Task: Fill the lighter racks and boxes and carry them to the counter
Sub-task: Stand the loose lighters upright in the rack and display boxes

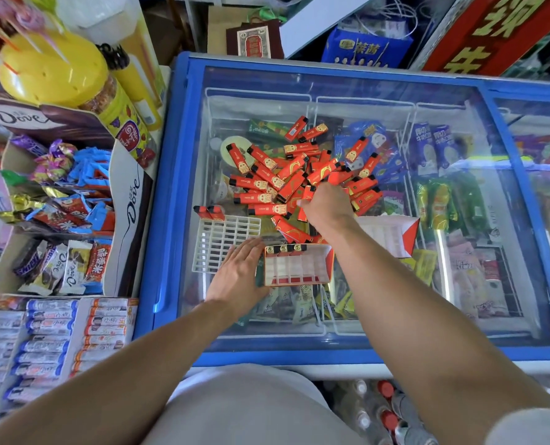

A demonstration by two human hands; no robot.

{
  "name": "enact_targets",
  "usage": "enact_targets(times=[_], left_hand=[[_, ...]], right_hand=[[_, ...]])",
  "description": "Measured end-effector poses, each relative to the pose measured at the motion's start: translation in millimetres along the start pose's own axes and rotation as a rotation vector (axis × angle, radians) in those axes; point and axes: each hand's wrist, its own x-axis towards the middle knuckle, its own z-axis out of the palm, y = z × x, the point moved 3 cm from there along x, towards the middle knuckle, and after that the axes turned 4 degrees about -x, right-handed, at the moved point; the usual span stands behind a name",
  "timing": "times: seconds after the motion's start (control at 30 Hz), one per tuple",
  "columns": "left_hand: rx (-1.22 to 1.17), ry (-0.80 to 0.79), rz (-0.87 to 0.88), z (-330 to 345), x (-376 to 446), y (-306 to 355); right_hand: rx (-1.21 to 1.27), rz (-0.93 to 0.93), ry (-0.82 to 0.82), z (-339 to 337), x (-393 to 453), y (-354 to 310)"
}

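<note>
- We cannot tell whether the right hand [326, 205] grasps anything: it is seen from the back, its fingers curl down into the pile of red lighters [294, 175], and the fingertips are hidden among them.
- We see the left hand [239, 273] lying flat with fingers straight and close together, its edge against the left side of the small red-and-white box [297, 264], partly over the near corner of the white rack [223, 240].
- The small box holds three lighters standing along its far wall; the rest of its white dividers show bare. Its right edge is cut off by the right forearm.
- The white rack is a rigid plastic grid of rectangular cells; two lighters [209, 212] stand at its far left corner.
- A second red-and-white box [390, 232] lies just right of the right wrist; its contents are hard to make out.
- Lighters, rack and boxes all rest on the glass lid of a blue-framed chest freezer [177, 194]; wrapped ice creams below are blurred by reflections.
- To the left, a cardboard display carton [129, 220] holds foil-wrapped chocolates, and a yellow-lidded jar [55, 72] stands behind it.
</note>
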Motion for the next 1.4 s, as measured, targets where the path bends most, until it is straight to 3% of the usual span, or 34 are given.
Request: enact_targets(times=[0.23, 0.43, 0.63, 0.8, 1.03, 1.17, 1.4], left_hand=[[-0.005, -0.013, -0.014, -0.7, 0.3, 0.6], [-0.011, -0.015, -0.017, -1.8, -0.6, 1.5], [-0.02, -0.004, -0.045, -2.8, -2.2, 5.6], [0.017, 0.003, -0.054, -5.2, -2.5, 9.3], [0.092, -0.015, -0.063, -7.0, -1.0, 11.7], [0.093, -0.042, -0.086, -7.3, -0.2, 11.5], [0.094, -0.071, -0.123, -7.1, -0.8, 8.1]], right_hand=[[0.118, 0.117, -0.089, -6.0, 1.7, -5.4], [0.158, -0.196, 0.114, -44.3, -44.3, 7.6], [0.156, -0.242, -0.078, -39.7, -107.2, 50.2], [0.192, -0.335, 0.158, -26.4, -123.0, 56.5], [0.256, -0.412, 0.249, -36.3, -132.3, 59.4], [-0.036, -0.381, 0.081, -27.2, -121.4, 58.1], [-0.087, -0.331, 0.138, -2.5, -113.6, 54.4]])
